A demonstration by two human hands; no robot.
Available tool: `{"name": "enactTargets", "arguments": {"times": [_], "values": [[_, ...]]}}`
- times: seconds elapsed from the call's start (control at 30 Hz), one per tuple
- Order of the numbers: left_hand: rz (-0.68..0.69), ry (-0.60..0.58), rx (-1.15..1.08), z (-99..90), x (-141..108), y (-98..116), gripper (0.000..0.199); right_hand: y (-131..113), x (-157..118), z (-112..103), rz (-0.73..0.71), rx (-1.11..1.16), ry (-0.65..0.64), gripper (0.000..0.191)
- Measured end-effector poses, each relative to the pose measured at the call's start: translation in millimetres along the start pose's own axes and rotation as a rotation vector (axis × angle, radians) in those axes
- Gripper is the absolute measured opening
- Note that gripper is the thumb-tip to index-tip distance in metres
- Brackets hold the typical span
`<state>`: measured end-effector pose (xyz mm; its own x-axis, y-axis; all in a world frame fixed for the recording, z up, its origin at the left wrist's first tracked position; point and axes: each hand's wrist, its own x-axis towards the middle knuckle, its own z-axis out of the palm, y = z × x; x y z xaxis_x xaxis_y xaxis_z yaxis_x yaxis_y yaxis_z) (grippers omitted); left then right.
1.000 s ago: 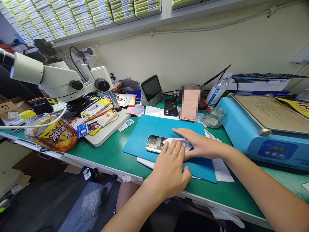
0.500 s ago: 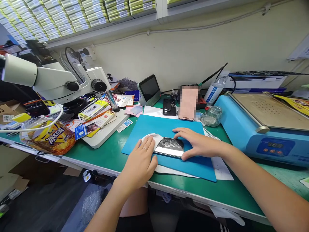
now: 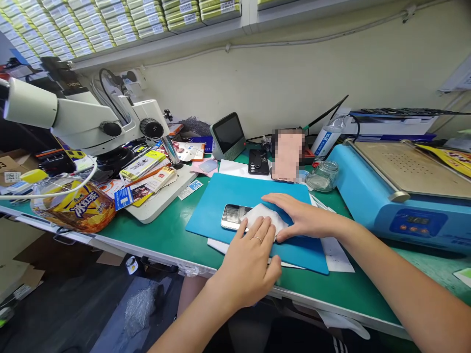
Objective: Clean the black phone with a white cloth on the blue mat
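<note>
A smartphone (image 3: pixel 232 216) lies on the blue mat (image 3: pixel 235 186), its dark, shiny side facing up and reflecting light. My left hand (image 3: pixel 253 260), with a ring on one finger, holds a white wipe (image 3: pixel 265 214) pressed under its fingers. The wipe covers the phone's right part, and only the left end shows. My right hand (image 3: pixel 298 218) is curved around the phone's right end, thumb at the near edge and fingers at the far edge. Its grip on the phone is partly hidden by the wipe.
A white microscope (image 3: pixel 88 125) stands at left, near a large bottle of brown drink (image 3: pixel 77 208). A blue heating plate (image 3: pixel 405 196) fills the right side. Behind the mat are a small display (image 3: pixel 228 135), a black phone (image 3: pixel 258 163) and a glass jar (image 3: pixel 324 177).
My left hand has slid the wipe rightward along the phone, from its left end to its right part. The phone's left end is now uncovered. My right hand has barely moved.
</note>
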<state>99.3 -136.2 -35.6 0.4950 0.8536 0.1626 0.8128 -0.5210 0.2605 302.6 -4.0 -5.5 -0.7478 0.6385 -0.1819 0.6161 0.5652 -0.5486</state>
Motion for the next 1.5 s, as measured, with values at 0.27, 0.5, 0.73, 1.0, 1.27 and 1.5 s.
{"name": "enactTargets", "arguments": {"times": [0.27, 0.5, 0.73, 1.0, 1.27, 1.5], "values": [[-0.171, 0.031, 0.141, -12.3, -24, -46, 0.052, 2, 1, -2, 0.009, 0.010, -0.040, 0.090], [-0.140, 0.019, 0.106, -6.0, 18, -25, 0.059, 0, 2, -2, 0.005, 0.007, -0.028, 0.106], [0.010, -0.001, 0.006, 1.1, 14, 6, 0.059, 0, 1, 1, -0.025, -0.006, -0.006, 0.105], [-0.032, -0.017, 0.016, -15.0, -24, -35, 0.049, 1, 0, 1, 0.018, 0.018, -0.022, 0.110], [-0.165, 0.056, 0.096, -15.3, -19, -60, 0.048, 2, 1, 1, -0.029, -0.002, -0.027, 0.098], [-0.141, 0.058, 0.099, -6.8, 15, -33, 0.065, 2, 1, 1, -0.028, -0.012, -0.023, 0.102]]}}
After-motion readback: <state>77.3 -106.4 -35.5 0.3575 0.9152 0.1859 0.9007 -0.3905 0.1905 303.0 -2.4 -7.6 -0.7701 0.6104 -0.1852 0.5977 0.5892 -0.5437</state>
